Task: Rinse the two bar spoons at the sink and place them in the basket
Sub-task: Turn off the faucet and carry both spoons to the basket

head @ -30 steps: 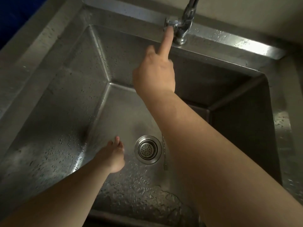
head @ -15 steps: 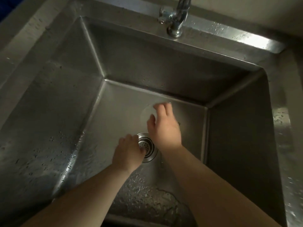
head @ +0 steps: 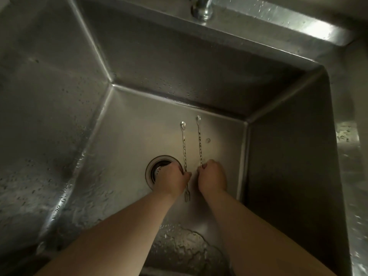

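Sink (head: 59, 96): deep stainless basin, walls and floor beaded with droplets; puddle on floor toward near edge. Landmark for all entries below: drain strainer (head: 159, 168), set in basin floor.

Faucet base (head: 201, 8): on back ledge, well beyond drain strainer. No stream visible.

Left bar spoon (head: 184, 146): just right of drain strainer, lying along basin floor, small bowl pointing toward back wall, twisted shaft running toward viewer, forked tail end showing below the fist. Gripped in lower half of shaft.

Right bar spoon (head: 199, 142): farther right of drain strainer, roughly parallel to first, apart from it, bowl likewise toward back wall. Tail end hidden in fist.

Left hand (head: 173, 179): clenched around left spoon shaft, partly covering right rim of drain strainer.

Right hand (head: 212, 178): right of drain strainer, closed on right spoon shaft near its lower end.

Basket: not in view.

Handling notes (judged): light, thin, rigid metal; little risk of bending or breakage. Wet surface likely slippery, though twisted shaft offers purchase against sliding. Long length gives leverage, so a hold near the tail lets the bowl end swing and knock the basin; a hold nearer mid-shaft steadier. Forked tail best kept clear of palm. Slender enough to catch at strainer if dropped.

Stage (judged): both spoons in hand at basin floor, basket placement outstanding.
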{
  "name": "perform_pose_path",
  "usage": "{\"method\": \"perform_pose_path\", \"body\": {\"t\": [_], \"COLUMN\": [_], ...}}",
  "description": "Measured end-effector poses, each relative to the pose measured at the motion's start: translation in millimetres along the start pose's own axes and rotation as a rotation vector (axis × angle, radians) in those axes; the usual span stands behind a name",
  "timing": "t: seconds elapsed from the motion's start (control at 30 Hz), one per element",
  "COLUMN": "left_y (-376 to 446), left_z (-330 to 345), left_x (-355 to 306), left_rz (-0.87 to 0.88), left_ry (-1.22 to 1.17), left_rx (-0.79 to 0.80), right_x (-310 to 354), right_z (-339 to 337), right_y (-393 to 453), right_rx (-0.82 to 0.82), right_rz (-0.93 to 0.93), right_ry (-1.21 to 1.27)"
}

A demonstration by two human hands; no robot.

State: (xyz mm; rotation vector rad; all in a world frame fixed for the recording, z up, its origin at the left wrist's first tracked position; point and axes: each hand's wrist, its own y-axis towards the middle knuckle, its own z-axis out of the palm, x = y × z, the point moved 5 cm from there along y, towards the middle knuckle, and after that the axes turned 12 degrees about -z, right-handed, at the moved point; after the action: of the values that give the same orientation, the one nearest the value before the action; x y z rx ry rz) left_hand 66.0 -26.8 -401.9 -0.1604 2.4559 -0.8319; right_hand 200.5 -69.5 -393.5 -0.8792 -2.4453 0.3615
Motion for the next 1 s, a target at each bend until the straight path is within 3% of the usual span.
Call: {"method": "perform_pose_path", "body": {"t": [0.3,0.47,0.67,1.0], "left_y": [-0.3,-4.2,-39.2,-154.8], "left_z": [3.3,-7.6,-58.7,-143.7], "left_x": [3.2,7.1,5.3,-62.1], "left_rz": [-0.057,-0.085,-0.071,0.129], "left_ry": [0.032,0.049,-0.042,-0.138], "left_rx": [0.008,0.034,-0.031,-0.106], "right_x": [3.1,6.0,34.9,67.5], "right_z": [3.3,1.0,-38.9,-187.6], "right_y": [-4.6,-14.4,-47.2,-147.5], "right_rx": [0.079,0.163,0.038,-0.242], "right_rz": [0.031,-0.007,-0.045,-0.138], "right_ry": [-0.028,0.113,0.204,0.397]}}
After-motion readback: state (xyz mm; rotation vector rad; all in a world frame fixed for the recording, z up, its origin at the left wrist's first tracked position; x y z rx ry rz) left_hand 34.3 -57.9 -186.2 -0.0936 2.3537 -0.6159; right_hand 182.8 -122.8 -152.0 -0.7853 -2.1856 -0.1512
